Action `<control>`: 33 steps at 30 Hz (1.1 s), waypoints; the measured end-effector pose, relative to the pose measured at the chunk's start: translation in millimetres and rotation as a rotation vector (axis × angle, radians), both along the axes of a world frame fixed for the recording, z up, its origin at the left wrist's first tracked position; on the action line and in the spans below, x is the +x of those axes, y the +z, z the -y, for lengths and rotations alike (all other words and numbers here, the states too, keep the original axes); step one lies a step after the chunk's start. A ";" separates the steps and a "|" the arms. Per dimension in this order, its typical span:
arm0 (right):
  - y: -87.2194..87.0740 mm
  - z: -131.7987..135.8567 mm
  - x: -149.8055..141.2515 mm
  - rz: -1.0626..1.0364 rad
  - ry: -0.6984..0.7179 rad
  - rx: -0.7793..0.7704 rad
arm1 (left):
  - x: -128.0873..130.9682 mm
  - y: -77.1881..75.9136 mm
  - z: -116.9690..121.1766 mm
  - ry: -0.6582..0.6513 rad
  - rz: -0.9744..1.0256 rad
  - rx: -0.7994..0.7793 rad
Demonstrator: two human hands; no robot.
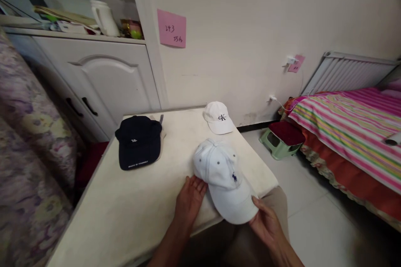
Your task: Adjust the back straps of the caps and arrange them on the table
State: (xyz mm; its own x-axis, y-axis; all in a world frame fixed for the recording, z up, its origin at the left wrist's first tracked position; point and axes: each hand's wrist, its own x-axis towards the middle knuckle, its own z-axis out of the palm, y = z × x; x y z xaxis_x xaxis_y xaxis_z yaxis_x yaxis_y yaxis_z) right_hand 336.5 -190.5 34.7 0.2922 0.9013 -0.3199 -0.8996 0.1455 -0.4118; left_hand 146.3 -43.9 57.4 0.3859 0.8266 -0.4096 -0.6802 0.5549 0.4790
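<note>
A pale blue baseball cap with a small dark emblem lies at the table's near right edge, its brim jutting past the edge toward me. My right hand pinches the brim's right corner, thumb on top and fingers underneath. Beside the crown's left side, my left hand rests palm up with its fingers stretched toward the cap; the fingertips touch or reach just under it. Farther back sits a white cap with dark letters. On the left is a navy cap, partly covering something beige behind it.
The cream-topped table meets the wall at the back. A white cabinet and a flowered curtain flank its left side. To the right are a low green stool and a bed with a striped cover.
</note>
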 end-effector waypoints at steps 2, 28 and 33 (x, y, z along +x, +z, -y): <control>4.8 -8.7 18.2 0.021 -0.033 0.024 | -0.9 0.0 -0.7 -0.002 0.016 -0.023; 5.2 -46.9 123.4 0.338 -0.004 -0.140 | -3.3 -4.8 1.2 -0.042 0.053 0.045; 3.1 -40.2 122.5 0.339 -0.022 -0.186 | -2.4 -2.0 2.4 -0.026 0.020 0.041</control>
